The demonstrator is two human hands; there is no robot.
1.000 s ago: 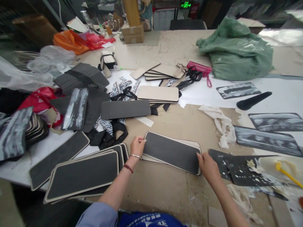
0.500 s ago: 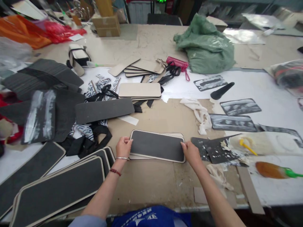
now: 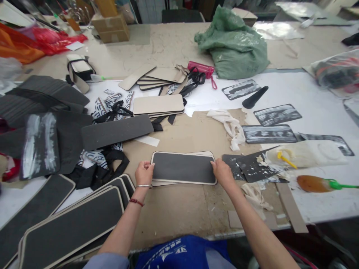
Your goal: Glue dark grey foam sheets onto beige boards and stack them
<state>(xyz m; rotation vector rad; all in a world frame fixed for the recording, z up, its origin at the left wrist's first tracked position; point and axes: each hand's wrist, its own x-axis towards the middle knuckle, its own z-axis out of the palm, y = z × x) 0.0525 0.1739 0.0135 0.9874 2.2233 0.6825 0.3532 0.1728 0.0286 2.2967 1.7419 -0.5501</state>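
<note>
A dark grey panel with a light rim [image 3: 183, 168] lies in front of me, on top of a light panel [image 3: 165, 184] whose edges show behind and below it. My left hand [image 3: 144, 174], with a silver bangle and a red bead bracelet at the wrist, pinches its left end. At the right end, the fingers of my right hand [image 3: 223, 171] are closed on the same dark panel. Both panels rest on the brown board [image 3: 179, 216]. What the fingertips touch under the rim is hidden.
Stacked dark panels [image 3: 75, 220] stand close by my left forearm. Beyond are beige panels [image 3: 158, 104], a loose grey panel [image 3: 117, 131] and black straps. To the right lie a white cloth [image 3: 230, 127], glue-smeared pieces [image 3: 269, 133], a yellow-handled tool and an amber bottle [image 3: 314, 184].
The view has shifted, so most of the table appears further left and higher. The dark panel has turned slightly and lies straighter, with both hands still on its ends.
</note>
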